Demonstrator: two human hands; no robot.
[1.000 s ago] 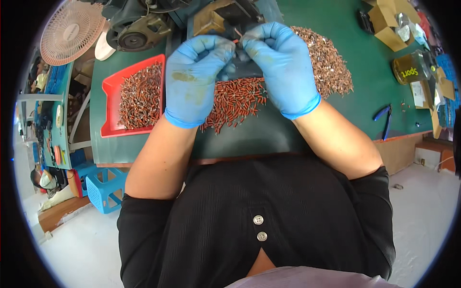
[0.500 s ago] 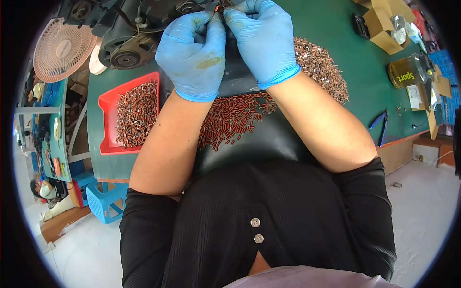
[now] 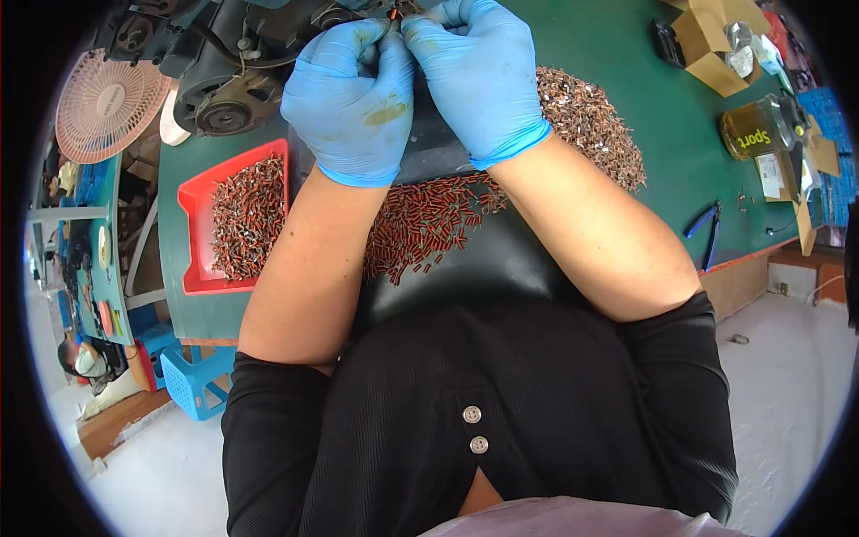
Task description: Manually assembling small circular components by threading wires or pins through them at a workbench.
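Both my hands wear blue gloves and meet at the top of the view. My left hand (image 3: 353,103) and my right hand (image 3: 479,76) pinch one small reddish-brown part (image 3: 394,14) between their fingertips, close to a dark machine (image 3: 242,54). Below my wrists a heap of small red-brown sleeves (image 3: 420,224) lies on a black mat (image 3: 501,259). A second heap of metal-tipped brown pieces (image 3: 586,121) spreads on the green table (image 3: 626,54) to the right of my right forearm.
A red tray (image 3: 192,201) holding more brown pieces sits left of my left arm. A pink fan (image 3: 103,103) stands far left. Blue-handled pliers (image 3: 707,228), a dark jar (image 3: 761,134) and cardboard boxes (image 3: 707,36) are at the right. A blue crate (image 3: 192,380) stands on the floor.
Both hands have moved up and away from the heap toward the machine, still together on the small part. The view has tilted down with them.
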